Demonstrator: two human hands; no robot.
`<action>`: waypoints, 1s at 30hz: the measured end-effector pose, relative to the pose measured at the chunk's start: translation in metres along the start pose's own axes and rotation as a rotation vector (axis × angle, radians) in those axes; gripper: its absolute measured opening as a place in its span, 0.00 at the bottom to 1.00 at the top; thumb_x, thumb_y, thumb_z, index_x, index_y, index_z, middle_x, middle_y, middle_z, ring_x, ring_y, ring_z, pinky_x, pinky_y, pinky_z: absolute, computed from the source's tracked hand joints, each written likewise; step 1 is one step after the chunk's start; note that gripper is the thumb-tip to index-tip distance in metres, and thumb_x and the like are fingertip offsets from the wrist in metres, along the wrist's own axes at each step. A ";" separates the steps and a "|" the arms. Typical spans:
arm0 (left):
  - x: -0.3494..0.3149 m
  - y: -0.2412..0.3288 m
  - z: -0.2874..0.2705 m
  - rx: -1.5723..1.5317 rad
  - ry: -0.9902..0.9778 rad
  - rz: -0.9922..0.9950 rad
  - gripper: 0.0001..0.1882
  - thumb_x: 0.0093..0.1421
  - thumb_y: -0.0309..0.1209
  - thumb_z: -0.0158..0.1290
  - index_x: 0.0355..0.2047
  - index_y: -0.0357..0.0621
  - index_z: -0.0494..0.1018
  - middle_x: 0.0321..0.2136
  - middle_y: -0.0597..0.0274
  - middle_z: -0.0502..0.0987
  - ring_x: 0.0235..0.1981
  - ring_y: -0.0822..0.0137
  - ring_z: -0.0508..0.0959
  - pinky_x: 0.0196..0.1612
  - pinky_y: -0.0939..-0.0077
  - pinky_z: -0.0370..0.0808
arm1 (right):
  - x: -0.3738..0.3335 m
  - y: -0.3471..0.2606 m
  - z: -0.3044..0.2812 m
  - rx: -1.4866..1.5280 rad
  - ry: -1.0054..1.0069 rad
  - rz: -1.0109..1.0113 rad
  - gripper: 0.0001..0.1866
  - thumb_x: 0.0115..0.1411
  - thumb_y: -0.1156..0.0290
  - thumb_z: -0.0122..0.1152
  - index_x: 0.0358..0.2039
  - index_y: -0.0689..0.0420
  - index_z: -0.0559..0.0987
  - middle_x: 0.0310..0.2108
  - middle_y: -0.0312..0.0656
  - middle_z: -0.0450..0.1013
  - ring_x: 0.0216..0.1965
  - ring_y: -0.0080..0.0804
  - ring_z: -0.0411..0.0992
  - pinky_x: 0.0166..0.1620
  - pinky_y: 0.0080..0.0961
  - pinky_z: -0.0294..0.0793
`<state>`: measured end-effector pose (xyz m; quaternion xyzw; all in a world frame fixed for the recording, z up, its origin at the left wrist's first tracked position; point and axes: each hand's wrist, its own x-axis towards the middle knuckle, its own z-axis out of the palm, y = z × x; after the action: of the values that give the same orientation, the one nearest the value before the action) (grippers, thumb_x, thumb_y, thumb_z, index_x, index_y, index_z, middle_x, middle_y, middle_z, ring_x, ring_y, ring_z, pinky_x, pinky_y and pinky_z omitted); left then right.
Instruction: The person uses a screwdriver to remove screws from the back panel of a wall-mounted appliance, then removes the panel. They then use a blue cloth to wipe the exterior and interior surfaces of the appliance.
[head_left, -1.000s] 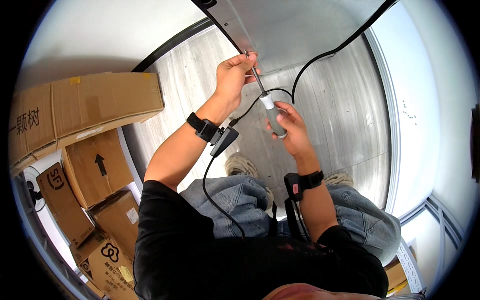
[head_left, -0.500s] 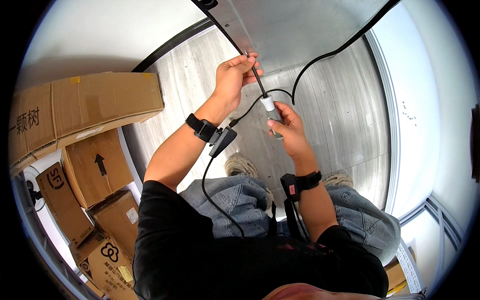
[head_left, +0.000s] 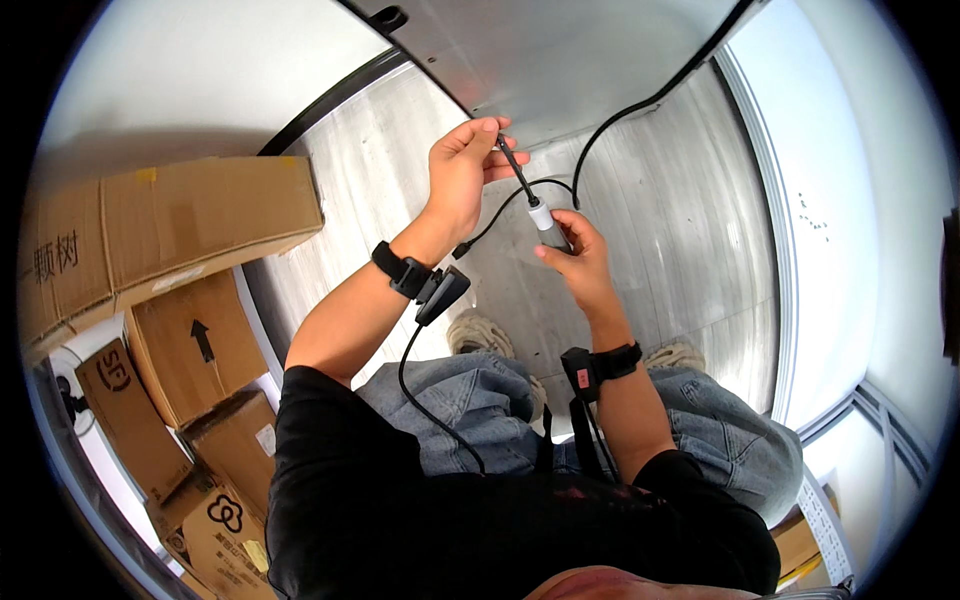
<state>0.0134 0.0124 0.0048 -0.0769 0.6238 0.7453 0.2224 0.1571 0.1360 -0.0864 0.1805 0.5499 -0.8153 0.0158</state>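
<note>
We hold a small grey-and-white connector plug (head_left: 548, 224) w/ a thin black cable (head_left: 515, 170) out front, above the grey floor (head_left: 650, 230). Right hand (head_left: 575, 262) grip closed round the plug body; left hand (head_left: 462, 170) pinches the cable just above it (fingers tight). Cardboard boxes (head_left: 170, 240) stack at our left; sneakers (head_left: 485, 335) below.

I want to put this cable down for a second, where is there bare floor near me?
Bare grey floor lies ahead on the left, between the long cardboard box and the left hand. More lies on the right, between the right hand holding the cable plug and the white wall. The lower left is crowded with stacked boxes.
</note>
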 end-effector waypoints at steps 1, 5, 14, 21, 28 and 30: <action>-0.003 0.002 0.006 0.013 -0.037 0.017 0.14 0.66 0.36 0.47 0.44 0.38 0.73 0.31 0.60 0.77 0.33 0.63 0.81 0.37 0.74 0.78 | -0.003 -0.006 -0.006 0.039 0.008 0.025 0.23 0.46 0.80 0.69 0.45 0.60 0.75 0.40 0.35 0.72 0.41 0.23 0.68 0.43 0.21 0.69; -0.012 0.013 0.046 0.079 -0.251 0.163 0.12 0.66 0.34 0.48 0.45 0.40 0.71 0.31 0.58 0.78 0.34 0.62 0.81 0.35 0.75 0.78 | -0.011 -0.023 -0.040 0.091 0.072 -0.098 0.21 0.43 0.83 0.67 0.41 0.60 0.76 0.38 0.34 0.71 0.40 0.22 0.69 0.41 0.21 0.70; 0.004 -0.018 0.215 0.234 -0.671 0.091 0.08 0.65 0.31 0.48 0.39 0.39 0.71 0.33 0.57 0.78 0.35 0.63 0.81 0.36 0.75 0.78 | -0.060 -0.044 -0.142 0.239 0.521 -0.193 0.20 0.44 0.84 0.63 0.42 0.61 0.76 0.32 0.35 0.71 0.32 0.22 0.69 0.33 0.19 0.69; 0.050 -0.120 0.335 0.377 -0.621 0.085 0.07 0.61 0.30 0.55 0.36 0.40 0.77 0.32 0.64 0.78 0.34 0.73 0.75 0.37 0.78 0.72 | -0.084 -0.034 -0.204 0.286 0.824 -0.194 0.18 0.47 0.83 0.61 0.42 0.62 0.76 0.30 0.36 0.72 0.27 0.21 0.68 0.28 0.21 0.68; 0.076 -0.192 0.394 0.674 -0.554 0.332 0.05 0.55 0.28 0.58 0.31 0.40 0.80 0.29 0.62 0.79 0.28 0.69 0.76 0.33 0.76 0.72 | -0.100 -0.021 -0.230 0.346 1.021 -0.084 0.18 0.49 0.81 0.62 0.42 0.60 0.77 0.30 0.34 0.72 0.29 0.20 0.69 0.27 0.20 0.70; 0.084 -0.205 0.402 0.734 -0.575 0.437 0.05 0.54 0.28 0.58 0.31 0.41 0.81 0.29 0.60 0.80 0.29 0.66 0.77 0.34 0.73 0.73 | -0.099 -0.022 -0.233 0.365 1.038 -0.080 0.18 0.49 0.81 0.61 0.43 0.59 0.77 0.31 0.34 0.72 0.29 0.20 0.69 0.27 0.20 0.70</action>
<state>0.0915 0.4444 -0.1275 0.3465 0.7593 0.4974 0.2366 0.3095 0.3380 -0.1128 0.5378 0.3414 -0.7013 -0.3199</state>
